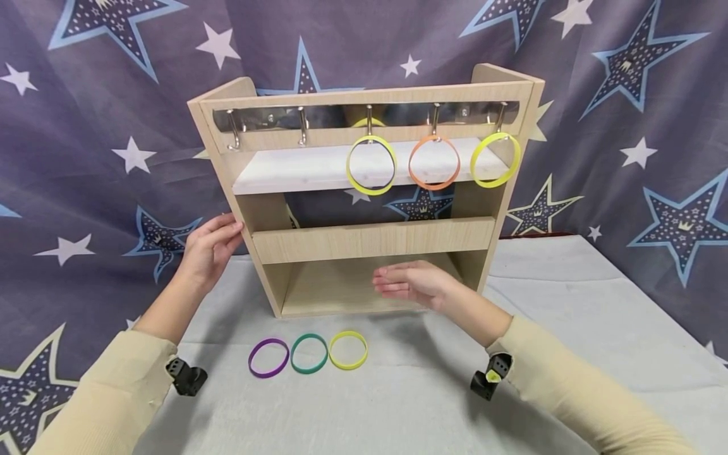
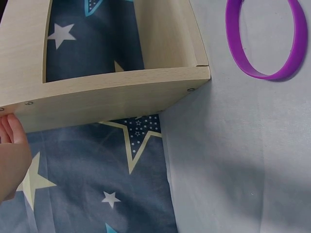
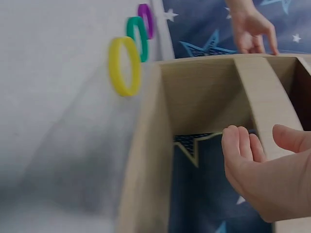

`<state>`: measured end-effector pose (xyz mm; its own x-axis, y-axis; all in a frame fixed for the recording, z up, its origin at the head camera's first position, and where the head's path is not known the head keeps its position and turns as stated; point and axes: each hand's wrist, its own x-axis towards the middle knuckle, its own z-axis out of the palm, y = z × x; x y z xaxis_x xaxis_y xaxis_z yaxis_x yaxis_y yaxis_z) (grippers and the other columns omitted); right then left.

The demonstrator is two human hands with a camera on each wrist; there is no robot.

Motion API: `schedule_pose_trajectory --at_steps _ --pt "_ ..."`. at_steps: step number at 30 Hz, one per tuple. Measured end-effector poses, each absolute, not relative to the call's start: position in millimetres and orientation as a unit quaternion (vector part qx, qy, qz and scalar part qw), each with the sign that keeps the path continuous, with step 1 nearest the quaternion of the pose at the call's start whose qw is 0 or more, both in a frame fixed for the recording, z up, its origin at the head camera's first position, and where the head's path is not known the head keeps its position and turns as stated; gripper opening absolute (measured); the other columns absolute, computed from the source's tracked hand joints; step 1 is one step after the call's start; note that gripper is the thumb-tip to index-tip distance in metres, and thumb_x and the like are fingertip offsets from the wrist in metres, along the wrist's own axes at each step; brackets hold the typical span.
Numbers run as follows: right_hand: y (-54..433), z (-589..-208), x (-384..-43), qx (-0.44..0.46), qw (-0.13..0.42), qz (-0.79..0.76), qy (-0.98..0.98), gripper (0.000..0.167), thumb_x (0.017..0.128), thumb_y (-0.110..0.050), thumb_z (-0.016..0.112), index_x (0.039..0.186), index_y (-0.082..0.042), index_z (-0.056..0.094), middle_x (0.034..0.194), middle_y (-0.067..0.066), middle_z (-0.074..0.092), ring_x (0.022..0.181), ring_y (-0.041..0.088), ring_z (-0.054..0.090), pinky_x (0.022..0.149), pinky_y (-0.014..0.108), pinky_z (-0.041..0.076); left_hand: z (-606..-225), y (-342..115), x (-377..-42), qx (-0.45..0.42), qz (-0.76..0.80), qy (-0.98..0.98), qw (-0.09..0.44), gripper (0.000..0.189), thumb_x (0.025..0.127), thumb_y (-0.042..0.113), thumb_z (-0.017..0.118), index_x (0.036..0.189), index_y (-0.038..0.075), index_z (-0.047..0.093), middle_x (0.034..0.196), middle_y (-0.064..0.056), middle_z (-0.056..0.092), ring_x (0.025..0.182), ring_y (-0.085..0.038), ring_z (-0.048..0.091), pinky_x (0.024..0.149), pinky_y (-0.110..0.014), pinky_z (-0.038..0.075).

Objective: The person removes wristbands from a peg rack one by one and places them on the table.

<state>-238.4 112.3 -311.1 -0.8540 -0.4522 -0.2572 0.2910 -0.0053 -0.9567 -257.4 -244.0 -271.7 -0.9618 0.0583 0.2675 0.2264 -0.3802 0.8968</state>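
Note:
A light wooden rack (image 1: 372,243) stands upright on the table. My left hand (image 1: 207,253) touches its left side panel with the fingertips, also seen in the left wrist view. My right hand (image 1: 415,284) holds nothing, its fingers loosely extended in front of the rack's lower opening. From metal hooks on the rack hang a yellow band (image 1: 370,191), an orange band (image 1: 434,186) and, at far right, another yellow band (image 1: 493,184). On the table before the rack lie a purple band (image 1: 250,360), a green band (image 1: 309,371) and a yellow band (image 1: 349,367) in a row.
A shiny metal strip (image 1: 330,117) with several hooks runs along the rack's top front. A white shelf (image 1: 296,170) sits below it. Grey cloth (image 1: 318,417) covers the table. A star-patterned curtain (image 1: 614,189) hangs close behind the rack.

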Motion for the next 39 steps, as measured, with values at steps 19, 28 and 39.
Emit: schedule_pose_trajectory --at_steps 19,28,39 --pt "126 -252 -230 -0.083 0.127 -0.780 0.607 0.043 0.097 -0.005 0.052 0.137 0.009 0.043 0.091 -0.004 0.073 0.090 0.009 0.070 0.093 0.026 0.055 -271 -244 -257 -0.126 -0.820 -0.556 0.052 0.016 0.092 0.000 0.058 0.099 0.008 0.070 0.105 0.000 0.068 0.096 -0.009 0.068 0.087 -0.017 0.054" --pt "125 -232 -220 -0.123 0.055 -0.804 0.579 0.029 0.094 -0.002 0.057 0.123 0.003 0.055 0.092 -0.003 0.074 0.091 0.010 0.071 0.089 0.025 0.056 -270 -243 -257 -0.124 -0.819 -0.559 0.051 0.015 0.092 0.001 0.058 0.099 0.008 0.070 0.106 0.000 0.068 0.096 -0.009 0.068 0.087 -0.016 0.054" --pt "115 -223 -214 -0.172 0.019 -0.818 0.548 0.036 0.093 0.006 0.053 0.128 0.010 0.049 0.092 -0.001 0.074 0.089 0.012 0.072 0.088 0.025 0.057 -270 -243 -256 -0.117 -0.818 -0.560 0.051 0.015 0.092 0.002 0.059 0.100 0.009 0.070 0.107 0.001 0.067 0.097 -0.008 0.068 0.088 -0.016 0.054"
